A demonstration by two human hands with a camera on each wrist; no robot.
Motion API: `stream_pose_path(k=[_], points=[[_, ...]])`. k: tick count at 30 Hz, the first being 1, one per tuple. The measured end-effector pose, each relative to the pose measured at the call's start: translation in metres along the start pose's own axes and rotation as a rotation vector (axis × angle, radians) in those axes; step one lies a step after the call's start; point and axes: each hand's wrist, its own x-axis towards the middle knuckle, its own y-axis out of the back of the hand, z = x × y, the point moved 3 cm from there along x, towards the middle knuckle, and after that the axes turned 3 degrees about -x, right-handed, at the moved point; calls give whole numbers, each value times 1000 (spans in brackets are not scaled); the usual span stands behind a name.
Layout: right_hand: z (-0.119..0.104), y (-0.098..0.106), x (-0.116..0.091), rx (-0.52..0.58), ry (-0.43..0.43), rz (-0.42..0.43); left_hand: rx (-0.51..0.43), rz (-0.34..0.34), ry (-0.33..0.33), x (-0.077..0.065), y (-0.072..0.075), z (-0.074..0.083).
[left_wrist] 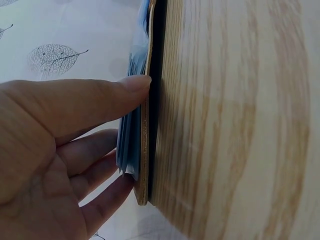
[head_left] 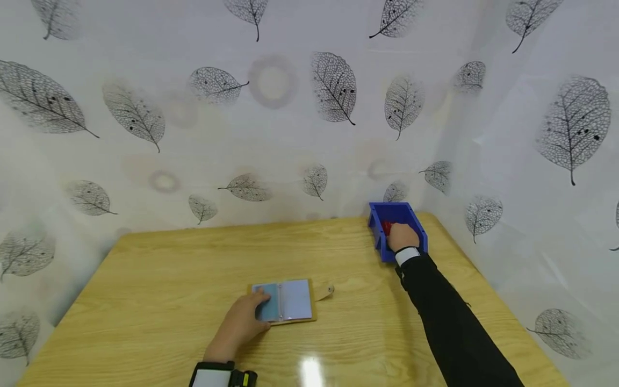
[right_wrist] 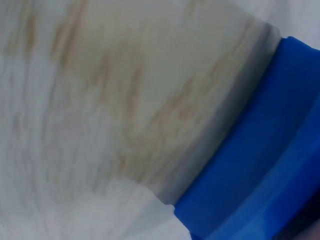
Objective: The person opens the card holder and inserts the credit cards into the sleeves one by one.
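Note:
A small ring binder (head_left: 296,299) lies spread flat on the table, with pale blue clear sleeves on its left side and a whitish page on its right. My left hand (head_left: 244,320) holds its left part: the thumb sits at the near edge of the tan cover and the fingers reach over the sleeves (left_wrist: 131,135). At the back right, my right hand (head_left: 403,236) reaches down into a blue plastic bin (head_left: 419,228). Something red (head_left: 386,228) shows beside that hand inside the bin. The right fingers are hidden; I cannot tell what they hold.
From the binder's right side a short tan strap (head_left: 325,292) with a metal snap sticks out. The light wood table (head_left: 193,258) meets a leaf-patterned white curtain (head_left: 280,134) at the back and sides. The bin stands near the table's back right corner.

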Motion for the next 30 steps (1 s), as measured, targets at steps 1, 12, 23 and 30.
stream_pose_path(k=[1, 12, 23, 30], points=[[-1, 2, 0, 6, 13, 4, 0, 1, 5, 0, 0, 0], [-21, 40, -7, 79, 145, 289, -71, -16, 44, -1, 6, -6], [-87, 89, -70, 791, 235, 203, -310, 236, -61, 0, 19, 29], [-140, 77, -133, 1491, 229, -325, -770, 307, -107, 5, 37, 66]])
